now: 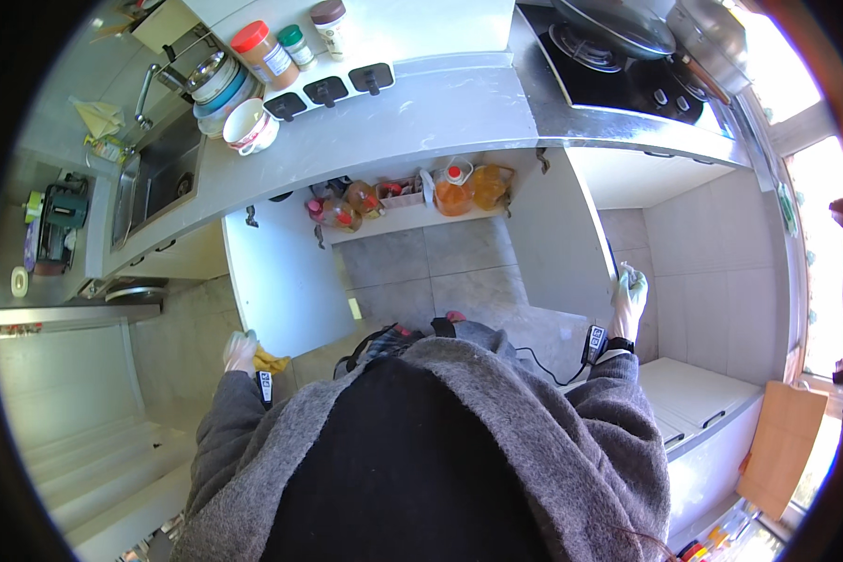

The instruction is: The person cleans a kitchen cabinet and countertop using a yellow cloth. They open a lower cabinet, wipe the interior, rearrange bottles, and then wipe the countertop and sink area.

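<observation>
Two white cabinet doors stand swung out below the counter. At the outer corner of the left door [284,281] is my left hand [239,350], in a thin pale glove, with a yellow cloth [272,360] bunched in it. My right hand [630,291], gloved too, is beside the free edge of the right door [558,239], close to a dark handle. Its fingers are bent; whether they grip the door is unclear. Inside the cabinet are an orange-filled jug with a red cap [454,193], another amber jug [492,188], several bottles [343,213] and a pink basket [402,193].
Above runs the grey countertop [421,105], with a white seasoning box [329,91], jars and a cup [251,128]. A sink [158,183] lies left, a gas hob [625,84] with pans right. A low white cabinet [702,400] stands at my right.
</observation>
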Action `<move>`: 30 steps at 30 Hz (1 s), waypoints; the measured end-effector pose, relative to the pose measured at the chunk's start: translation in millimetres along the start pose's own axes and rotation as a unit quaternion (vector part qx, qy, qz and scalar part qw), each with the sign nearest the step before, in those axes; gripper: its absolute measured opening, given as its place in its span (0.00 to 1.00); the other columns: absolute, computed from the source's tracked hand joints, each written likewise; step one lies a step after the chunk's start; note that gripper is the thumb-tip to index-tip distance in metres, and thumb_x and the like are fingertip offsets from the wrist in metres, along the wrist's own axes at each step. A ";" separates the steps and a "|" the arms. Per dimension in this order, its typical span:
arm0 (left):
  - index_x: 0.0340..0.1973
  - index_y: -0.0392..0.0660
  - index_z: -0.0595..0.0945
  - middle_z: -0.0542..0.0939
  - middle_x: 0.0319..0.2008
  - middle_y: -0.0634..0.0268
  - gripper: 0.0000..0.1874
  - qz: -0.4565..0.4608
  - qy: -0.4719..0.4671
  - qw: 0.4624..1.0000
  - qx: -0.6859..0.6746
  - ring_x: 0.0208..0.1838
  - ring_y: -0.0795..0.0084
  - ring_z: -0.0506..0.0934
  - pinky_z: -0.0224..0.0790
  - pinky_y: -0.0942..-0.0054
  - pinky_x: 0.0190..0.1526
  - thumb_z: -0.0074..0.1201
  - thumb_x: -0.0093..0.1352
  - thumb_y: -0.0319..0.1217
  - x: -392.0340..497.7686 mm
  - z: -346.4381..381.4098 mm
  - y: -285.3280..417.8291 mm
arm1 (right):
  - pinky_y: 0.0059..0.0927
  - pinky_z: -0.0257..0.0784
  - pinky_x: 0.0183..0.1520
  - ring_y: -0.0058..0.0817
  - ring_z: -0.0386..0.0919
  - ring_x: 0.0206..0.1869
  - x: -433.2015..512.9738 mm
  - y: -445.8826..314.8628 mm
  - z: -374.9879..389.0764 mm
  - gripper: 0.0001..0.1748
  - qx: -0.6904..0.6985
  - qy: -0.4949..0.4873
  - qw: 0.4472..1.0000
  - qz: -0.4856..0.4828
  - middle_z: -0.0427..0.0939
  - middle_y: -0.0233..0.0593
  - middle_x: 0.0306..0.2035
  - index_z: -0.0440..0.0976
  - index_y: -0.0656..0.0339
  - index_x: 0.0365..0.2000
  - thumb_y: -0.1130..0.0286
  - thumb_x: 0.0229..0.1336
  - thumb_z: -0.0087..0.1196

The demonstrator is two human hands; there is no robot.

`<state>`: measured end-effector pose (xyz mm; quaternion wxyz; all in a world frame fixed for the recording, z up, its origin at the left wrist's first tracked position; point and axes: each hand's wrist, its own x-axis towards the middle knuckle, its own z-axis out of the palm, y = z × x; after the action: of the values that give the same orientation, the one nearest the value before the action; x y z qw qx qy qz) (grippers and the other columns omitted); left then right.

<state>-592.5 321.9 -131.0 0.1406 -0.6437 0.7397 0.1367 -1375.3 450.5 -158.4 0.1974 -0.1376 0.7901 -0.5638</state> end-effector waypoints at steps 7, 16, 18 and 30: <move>0.52 0.44 0.76 0.72 0.38 0.50 0.13 0.114 0.032 0.993 -0.010 0.46 0.50 0.73 0.66 0.56 0.47 0.44 0.74 0.30 6.8 -40.7 100.4 | 0.19 0.61 0.27 0.11 0.68 0.26 14.3 -4.4 -6.7 0.13 -0.140 -0.144 0.979 0.022 0.76 0.24 0.28 0.80 0.64 0.43 0.66 0.69 0.51; 0.36 0.35 0.80 0.80 0.38 0.41 0.24 0.002 -0.019 0.991 -0.130 0.45 0.41 0.78 0.68 0.49 0.48 0.43 0.74 0.47 65.2 -74.0 210.2 | 0.25 0.73 0.41 0.22 0.77 0.39 -3.2 -19.2 1.8 0.23 -0.232 -0.182 0.953 0.064 0.83 0.40 0.41 0.74 0.70 0.55 0.64 0.65 0.54; 0.34 0.35 0.80 0.81 0.35 0.41 0.22 0.063 0.015 0.996 -0.068 0.42 0.40 0.78 0.69 0.47 0.47 0.45 0.74 0.44 78.5 -76.5 223.0 | 0.26 0.71 0.37 0.21 0.77 0.35 -12.7 -22.6 4.6 0.21 -0.207 -0.182 0.961 0.040 0.83 0.39 0.38 0.76 0.70 0.50 0.64 0.64 0.54; 0.34 0.38 0.79 0.80 0.29 0.44 0.17 0.298 -0.034 0.953 -0.036 0.35 0.41 0.78 0.66 0.45 0.37 0.48 0.74 0.40 137.6 -101.7 202.5 | 0.42 0.76 0.48 0.52 0.82 0.45 -56.5 -4.6 63.4 0.17 -0.367 -0.066 0.926 0.051 0.83 0.56 0.39 0.82 0.62 0.39 0.62 0.56 0.55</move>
<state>-814.5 184.4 -85.6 0.0950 -0.3936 0.8872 0.2211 -1295.8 420.8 -163.3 0.2132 -0.1967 0.9330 -0.2130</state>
